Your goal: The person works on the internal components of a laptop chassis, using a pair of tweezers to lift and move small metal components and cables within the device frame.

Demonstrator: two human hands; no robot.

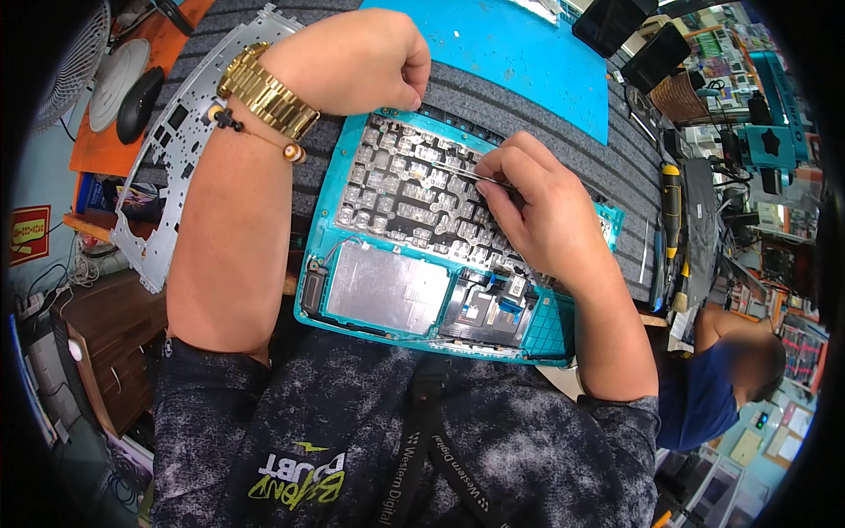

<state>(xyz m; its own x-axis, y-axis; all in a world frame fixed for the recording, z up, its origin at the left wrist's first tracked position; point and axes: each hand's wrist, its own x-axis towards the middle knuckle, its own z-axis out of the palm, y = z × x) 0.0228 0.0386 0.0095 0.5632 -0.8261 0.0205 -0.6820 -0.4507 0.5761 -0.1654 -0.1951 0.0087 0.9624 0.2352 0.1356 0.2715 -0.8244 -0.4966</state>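
A teal laptop case (554, 330) lies inner side up in front of me, with a keyboard's metal backing and rows of clear key parts (414, 189) set in it. My right hand (546, 198) is closed on thin metal tweezers (462, 172), whose tip reaches over the upper rows. Above the case's far left corner, my left hand (374, 63) is curled with thumb and fingers pinched, close to the far edge. What that pinch holds, if anything, is hidden. A gold watch (264, 92) and a beaded bracelet are on the left wrist.
A perforated silver metal plate (158, 198) leans at the left, beside my forearm. Beyond the case is a blue mat (528, 75) on grey ribbed cloth. Screwdrivers (672, 202) and a brush (681, 290) lie at the right. Another person (704, 387) sits at the lower right.
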